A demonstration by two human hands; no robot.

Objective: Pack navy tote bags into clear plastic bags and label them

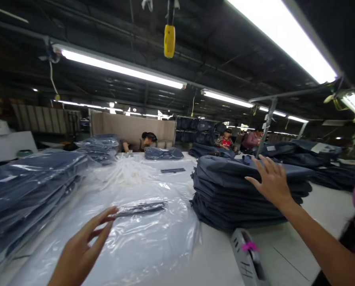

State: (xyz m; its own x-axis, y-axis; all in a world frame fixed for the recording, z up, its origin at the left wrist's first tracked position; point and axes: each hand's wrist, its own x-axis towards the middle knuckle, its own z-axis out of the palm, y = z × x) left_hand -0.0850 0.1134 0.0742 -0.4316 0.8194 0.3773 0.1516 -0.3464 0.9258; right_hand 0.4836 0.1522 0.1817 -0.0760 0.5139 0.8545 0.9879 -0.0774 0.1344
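Observation:
My left hand (86, 240) reaches over a spread of clear plastic bags (153, 248). Its fingers are stretched out with the thumb apart, and nothing shows between them. The fingertips are at the near end of a dark flat strip (144, 209) among the plastic; whether they touch it I cannot tell. At the right, my right hand (271, 180) is open with fingers spread, in front of a tall stack of folded dark blue fabric pieces (225, 186). It looks close to the top of the stack, but contact is unclear.
Bagged dark blue pieces (31, 182) are piled at the left. A grey device with a pink band (245, 258) lies before the stack. More dark fabric (302, 155) sits at the right. A yellow control (169, 41) hangs overhead. Other people (225, 140) are beyond the table.

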